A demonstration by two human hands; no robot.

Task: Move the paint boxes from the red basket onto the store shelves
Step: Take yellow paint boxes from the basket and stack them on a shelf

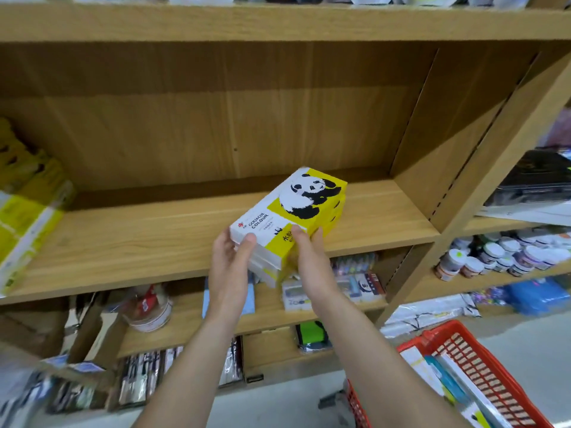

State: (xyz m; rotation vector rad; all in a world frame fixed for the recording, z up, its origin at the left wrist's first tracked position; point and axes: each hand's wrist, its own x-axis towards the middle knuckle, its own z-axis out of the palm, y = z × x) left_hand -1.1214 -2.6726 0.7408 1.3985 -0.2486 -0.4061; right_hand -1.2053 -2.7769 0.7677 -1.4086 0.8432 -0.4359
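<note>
I hold a small stack of yellow-and-white panda gouache paint boxes (290,208) with both hands, tilted, its far end over the wooden shelf board (154,239). My left hand (230,267) grips the stack's near left corner, thumb on the top box. My right hand (309,261) grips the near right side, thumb on top. The red basket (482,366) stands on the floor at the lower right with more boxes and packets inside.
More yellow paint boxes (27,211) lie stacked at the shelf's left end. A wooden upright (463,193) closes the bay on the right; beyond it sit paint jars (500,254). Lower shelves hold brushes, tape and packaged goods.
</note>
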